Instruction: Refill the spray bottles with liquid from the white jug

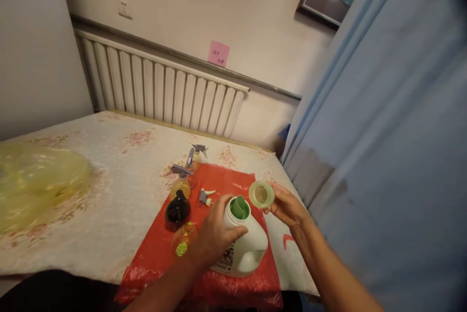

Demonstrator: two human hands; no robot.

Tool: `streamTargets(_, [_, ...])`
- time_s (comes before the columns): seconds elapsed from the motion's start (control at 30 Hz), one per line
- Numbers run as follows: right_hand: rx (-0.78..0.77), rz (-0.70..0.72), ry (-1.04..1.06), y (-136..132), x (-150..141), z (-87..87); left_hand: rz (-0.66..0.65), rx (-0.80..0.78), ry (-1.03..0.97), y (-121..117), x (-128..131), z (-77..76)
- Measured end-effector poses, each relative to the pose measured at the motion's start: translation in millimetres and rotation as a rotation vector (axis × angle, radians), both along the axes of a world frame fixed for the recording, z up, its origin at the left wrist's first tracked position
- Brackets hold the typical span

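Forearms (324, 263) lead to the left hand (216, 232), clasping the white jug (251, 244) by its neck over red sheeting (233, 178), and the right hand (286, 205), pinching a pale cap (261, 194); firm neck support likely steadies best.

A head-worn camera looked forward and down, slightly tilted, from close above the near edge of the flat red plastic sheet (224, 181), reaching the ribbed off-white radiator (160, 88) beyond it and the hanging blue fabric curtain (383, 108) to its right.
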State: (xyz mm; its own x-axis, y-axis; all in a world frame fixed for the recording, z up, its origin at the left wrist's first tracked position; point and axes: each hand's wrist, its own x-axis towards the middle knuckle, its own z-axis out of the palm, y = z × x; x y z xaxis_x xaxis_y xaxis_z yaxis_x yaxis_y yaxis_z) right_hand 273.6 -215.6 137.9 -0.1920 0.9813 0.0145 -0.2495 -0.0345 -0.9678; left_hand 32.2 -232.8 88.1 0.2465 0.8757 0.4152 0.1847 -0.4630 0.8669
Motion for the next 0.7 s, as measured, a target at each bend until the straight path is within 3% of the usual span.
streamTargets(0.13, [0.01, -0.08, 0.064, 9.0, 13.4, -24.6, 0.178, 0.053, 0.009, -14.9, -23.8, -17.7])
streamTargets(0.2, [0.004, -0.11, 0.084, 14.2, 19.2, -39.2, 0.197, 0.016, 0.023, -24.2, -42.6, -30.4])
streamTargets(0.27, [-0.011, -0.123, 0.09, 19.5, 23.2, -55.6, 0.217, -0.044, 0.062, -32.7, -64.3, -44.9])
streamTargets(0.5, [-0.082, -0.087, -0.014, 38.0, 17.5, -120.0, 0.501, -0.151, 0.175, -39.7, -129.4, -103.5])
streamTargets(0.6, [-0.073, -0.079, -0.122, 47.2, 8.1, -139.7, 0.514, -0.205, 0.202, -35.0, -139.8, -129.2])
streamTargets(0.7, [-0.038, -0.083, -0.268, 56.1, -0.6, -148.4, 0.458, -0.231, 0.239, -29.7, -141.1, -150.1])
